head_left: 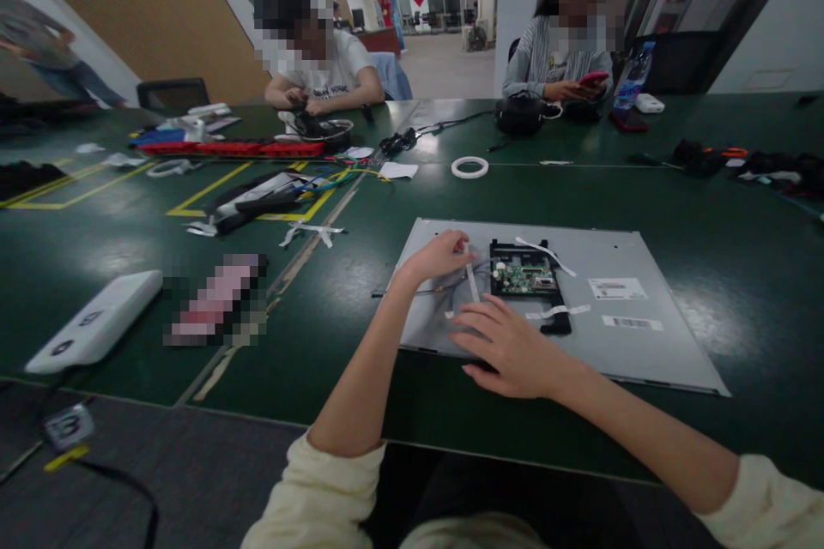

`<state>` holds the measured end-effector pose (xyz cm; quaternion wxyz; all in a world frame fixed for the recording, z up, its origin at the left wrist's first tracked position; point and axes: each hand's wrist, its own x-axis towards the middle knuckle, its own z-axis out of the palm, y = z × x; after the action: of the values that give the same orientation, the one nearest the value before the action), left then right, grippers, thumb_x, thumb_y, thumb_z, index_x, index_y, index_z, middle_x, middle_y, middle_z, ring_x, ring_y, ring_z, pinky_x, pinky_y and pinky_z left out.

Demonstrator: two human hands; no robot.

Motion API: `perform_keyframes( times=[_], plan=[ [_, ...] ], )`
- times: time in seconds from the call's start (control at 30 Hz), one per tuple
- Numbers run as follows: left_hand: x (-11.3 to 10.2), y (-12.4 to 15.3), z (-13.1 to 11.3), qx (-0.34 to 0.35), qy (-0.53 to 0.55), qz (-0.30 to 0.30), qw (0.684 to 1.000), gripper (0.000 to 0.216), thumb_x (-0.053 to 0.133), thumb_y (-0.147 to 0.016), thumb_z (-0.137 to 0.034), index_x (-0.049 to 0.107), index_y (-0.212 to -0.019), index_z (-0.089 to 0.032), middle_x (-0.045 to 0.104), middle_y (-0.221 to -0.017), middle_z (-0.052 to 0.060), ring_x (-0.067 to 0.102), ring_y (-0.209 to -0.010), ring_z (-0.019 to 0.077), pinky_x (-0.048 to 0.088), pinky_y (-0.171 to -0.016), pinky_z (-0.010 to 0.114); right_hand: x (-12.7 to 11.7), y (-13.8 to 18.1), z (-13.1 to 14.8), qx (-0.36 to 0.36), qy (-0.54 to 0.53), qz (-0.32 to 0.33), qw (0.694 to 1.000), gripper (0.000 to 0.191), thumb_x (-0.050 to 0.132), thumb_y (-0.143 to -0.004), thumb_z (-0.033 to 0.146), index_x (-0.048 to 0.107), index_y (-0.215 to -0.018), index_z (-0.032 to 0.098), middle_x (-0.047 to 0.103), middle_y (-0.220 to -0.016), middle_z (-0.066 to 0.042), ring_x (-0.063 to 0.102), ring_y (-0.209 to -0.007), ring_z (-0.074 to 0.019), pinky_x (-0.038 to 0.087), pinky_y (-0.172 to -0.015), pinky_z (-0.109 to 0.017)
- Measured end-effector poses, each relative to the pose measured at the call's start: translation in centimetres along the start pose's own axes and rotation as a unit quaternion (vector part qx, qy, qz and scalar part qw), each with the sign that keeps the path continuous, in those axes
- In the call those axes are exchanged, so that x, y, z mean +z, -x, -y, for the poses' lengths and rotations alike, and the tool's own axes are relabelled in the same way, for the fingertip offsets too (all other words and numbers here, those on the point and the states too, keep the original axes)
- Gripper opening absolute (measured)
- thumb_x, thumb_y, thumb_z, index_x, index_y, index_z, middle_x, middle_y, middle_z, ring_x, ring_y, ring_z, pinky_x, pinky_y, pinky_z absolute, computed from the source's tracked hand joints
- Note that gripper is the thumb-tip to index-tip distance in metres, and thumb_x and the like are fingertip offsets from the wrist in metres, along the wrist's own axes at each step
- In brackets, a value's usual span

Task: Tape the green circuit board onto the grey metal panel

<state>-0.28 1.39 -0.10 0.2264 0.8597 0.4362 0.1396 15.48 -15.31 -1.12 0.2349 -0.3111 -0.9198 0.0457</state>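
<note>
A flat grey display panel [605, 262] lies back side up on the green table. Fixed to it is a black bracket [559, 322] around a green circuit board [524, 276], with strips of white tape [559, 310] across the bracket. Left of the board, thin grey cables [444, 285] run over the panel. My left hand [441, 257] is curled at the upper end of a short strip of white tape [473, 285], fingertips pinched on it. Close to that strip's lower end, my right hand [511, 347] rests low over the panel's front edge, fingers spread.
A roll of white tape [469, 167] lies behind the panel. To the left are a phone [215, 300], a white power bank [96, 322], tape scraps [312, 232] and a black bundle with wires [261, 199]. Two people sit across the table, near a water bottle [634, 77].
</note>
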Motion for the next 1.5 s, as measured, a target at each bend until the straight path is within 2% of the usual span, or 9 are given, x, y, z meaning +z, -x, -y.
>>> perform_keyframes(
  times=[0.13, 0.3, 0.4, 0.5, 0.67, 0.8, 1.03, 1.3, 1.5],
  plan=[
    [0.1, -0.4, 0.4, -0.053, 0.034, -0.069, 0.996, 0.031, 0.051, -0.082, -0.034, 0.057, -0.106, -0.015, 0.065, -0.082, 0.005, 0.061, -0.074, 0.0169, 0.045, -0.069, 0.027, -0.2, 0.1, 0.1, 0.061, 0.017, -0.008, 0.998, 0.047, 0.054, -0.081, 0.032, 0.048, -0.125, 0.018, 0.041, -0.136, -0.013, 0.023, -0.134, -0.0285, 0.019, -0.108, -0.055],
    [-0.5, -0.3, 0.0, -0.079, 0.030, -0.174, 0.981, 0.022, 0.051, -0.082, -0.028, 0.059, -0.099, -0.017, 0.066, -0.081, 0.005, 0.062, -0.074, 0.0165, 0.044, -0.067, 0.025, 0.1, 0.2, 0.0, 0.106, 0.047, 0.006, 0.993, 0.056, 0.050, -0.083, 0.038, 0.040, -0.135, 0.020, 0.029, -0.146, -0.012, 0.014, -0.136, -0.0328, 0.012, -0.106, -0.062],
    [-0.9, -0.2, -0.1, -0.065, 0.040, -0.201, 0.977, 0.020, 0.051, -0.082, -0.028, 0.060, -0.096, -0.017, 0.066, -0.080, 0.005, 0.062, -0.075, 0.0165, 0.044, -0.067, 0.025, 0.2, 0.2, -0.1, 0.119, 0.064, 0.008, 0.991, 0.058, 0.049, -0.084, 0.041, 0.037, -0.137, 0.021, 0.026, -0.147, -0.012, 0.013, -0.137, -0.0336, 0.010, -0.105, -0.065],
    [-0.8, -0.2, 0.2, -0.065, 0.048, -0.213, 0.974, 0.023, 0.051, -0.082, -0.028, 0.057, -0.102, -0.018, 0.066, -0.079, 0.005, 0.062, -0.074, 0.0163, 0.044, -0.067, 0.025, 0.2, 0.1, -0.3, 0.138, 0.072, 0.007, 0.988, 0.057, 0.048, -0.085, 0.041, 0.037, -0.137, 0.022, 0.026, -0.147, -0.012, 0.012, -0.137, -0.0339, 0.011, -0.104, -0.066],
    [-0.6, -0.1, 0.6, -0.089, 0.045, -0.202, 0.974, 0.027, 0.051, -0.082, -0.029, 0.054, -0.107, -0.018, 0.066, -0.080, 0.004, 0.062, -0.073, 0.0162, 0.044, -0.066, 0.025, 0.2, 0.4, -1.7, 0.182, 0.093, -0.010, 0.979, 0.052, 0.046, -0.086, 0.041, 0.041, -0.134, 0.023, 0.027, -0.147, -0.012, 0.014, -0.136, -0.0347, 0.012, -0.102, -0.068],
    [-0.7, -0.1, 0.1, -0.103, 0.029, -0.179, 0.978, 0.030, 0.053, -0.081, -0.028, 0.053, -0.110, -0.018, 0.067, -0.083, 0.004, 0.062, -0.074, 0.0160, 0.044, -0.067, 0.025, 0.0, 1.1, -4.1, 0.256, 0.129, -0.013, 0.958, 0.048, 0.042, -0.087, 0.044, 0.044, -0.131, 0.025, 0.030, -0.145, -0.012, 0.015, -0.135, -0.0348, 0.013, -0.100, -0.069],
    [-0.5, -0.1, -0.5, -0.116, 0.023, -0.133, 0.984, 0.036, 0.052, -0.084, -0.032, 0.049, -0.117, -0.018, 0.068, -0.086, 0.004, 0.062, -0.075, 0.0156, 0.045, -0.067, 0.025, -1.5, 4.0, -9.4, 0.400, 0.201, -0.011, 0.894, 0.048, 0.032, -0.090, 0.049, 0.044, -0.131, 0.026, 0.027, -0.145, -0.011, 0.016, -0.134, -0.0348, 0.017, -0.097, -0.068],
    [-0.3, -0.1, 0.0, -0.112, 0.006, -0.097, 0.989, 0.037, 0.051, -0.085, -0.031, 0.048, -0.119, -0.016, 0.068, -0.089, 0.007, 0.063, -0.075, 0.0166, 0.046, -0.068, 0.027, -3.5, 9.0, -15.5, 0.543, 0.228, -0.032, 0.807, 0.053, 0.027, -0.089, 0.054, 0.042, -0.132, 0.026, 0.025, -0.145, -0.013, 0.014, -0.132, -0.0364, 0.018, -0.093, -0.070],
    [0.0, 0.1, -0.6, -0.107, -0.024, -0.070, 0.991, 0.035, 0.051, -0.085, -0.033, 0.050, -0.116, -0.016, 0.068, -0.091, 0.008, 0.063, -0.078, 0.0176, 0.045, -0.068, 0.027, -5.0, 13.9, -18.9, 0.600, 0.253, -0.081, 0.755, 0.056, 0.028, -0.088, 0.057, 0.046, -0.129, 0.024, 0.033, -0.140, -0.015, 0.018, -0.129, -0.0356, 0.018, -0.095, -0.063]
  ],
)
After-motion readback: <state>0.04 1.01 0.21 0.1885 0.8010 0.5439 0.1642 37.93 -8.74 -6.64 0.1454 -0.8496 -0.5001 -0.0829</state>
